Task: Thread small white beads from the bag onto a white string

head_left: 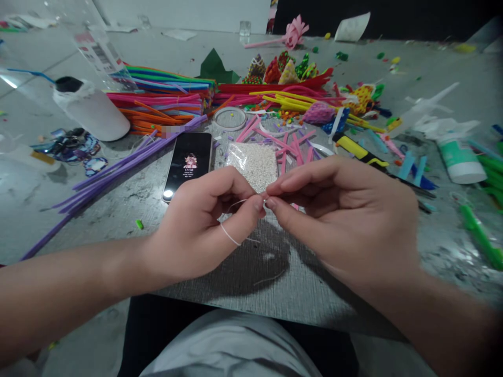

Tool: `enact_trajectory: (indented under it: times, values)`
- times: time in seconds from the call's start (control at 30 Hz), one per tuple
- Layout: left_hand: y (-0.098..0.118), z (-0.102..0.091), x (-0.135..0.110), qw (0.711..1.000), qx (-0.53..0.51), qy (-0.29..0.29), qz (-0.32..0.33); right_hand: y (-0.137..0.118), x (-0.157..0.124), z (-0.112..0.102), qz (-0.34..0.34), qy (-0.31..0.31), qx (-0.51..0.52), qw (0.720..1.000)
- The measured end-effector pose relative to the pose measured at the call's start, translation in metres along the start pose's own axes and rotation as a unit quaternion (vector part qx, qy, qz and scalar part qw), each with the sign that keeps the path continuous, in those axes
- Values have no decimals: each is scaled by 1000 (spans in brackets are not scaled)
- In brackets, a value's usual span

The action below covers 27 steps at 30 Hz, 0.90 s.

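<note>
In front of me, over the table's near part, my two hands meet at the fingertips. My left hand (pixel 204 222) is closed in a pinch on a thin white thread (pixel 230 234), which loops across the thumb and trails below it. Thumb and forefinger of my right hand (pixel 346 220) pinch a tiny pale bead (pixel 265 202) right against the left fingertips. Whether the thread runs through the bead is too small to tell. Just behind the hands lies a clear bag of small white beads (pixel 257 159), partly covered by the fingers.
Left of the bag lies a phone (pixel 190 157), with purple pipe cleaners (pixel 129 157) beside it. A white bottle (pixel 92 110) stands farther left. Pink strips (pixel 293 144) and a yellow-black utility knife (pixel 359 149) lie to the right. Bundled coloured pipe cleaners (pixel 165 104) lie behind.
</note>
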State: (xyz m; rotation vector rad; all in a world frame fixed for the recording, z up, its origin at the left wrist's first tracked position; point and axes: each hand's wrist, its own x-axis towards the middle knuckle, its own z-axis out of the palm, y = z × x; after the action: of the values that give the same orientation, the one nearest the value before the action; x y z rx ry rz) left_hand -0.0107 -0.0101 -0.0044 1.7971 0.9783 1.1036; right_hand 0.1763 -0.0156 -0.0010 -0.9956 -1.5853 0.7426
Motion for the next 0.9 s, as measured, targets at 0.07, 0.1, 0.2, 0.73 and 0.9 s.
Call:
enact_trajectory:
  times: [0.07, 0.1, 0.2, 0.73, 0.9]
  values:
    - [0, 1, 0, 1000, -3, 4, -4, 1, -1, 1, -5, 8, 0, 1000]
    - [0, 1, 0, 1000, -5, 6, -8, 1, -1, 2, -11, 14, -2, 1000]
    - [-1, 2, 1, 1000, -16, 4, -22, 3, -1, 5, -32, 27, -10, 999]
    - [-3, 2, 3, 990, -110, 12, -90, 10, -3, 7, -67, 19, -16, 997]
    - [-2, 2, 3, 993, -90, 18, -80, 7, -1, 7, -64, 20, -5, 998]
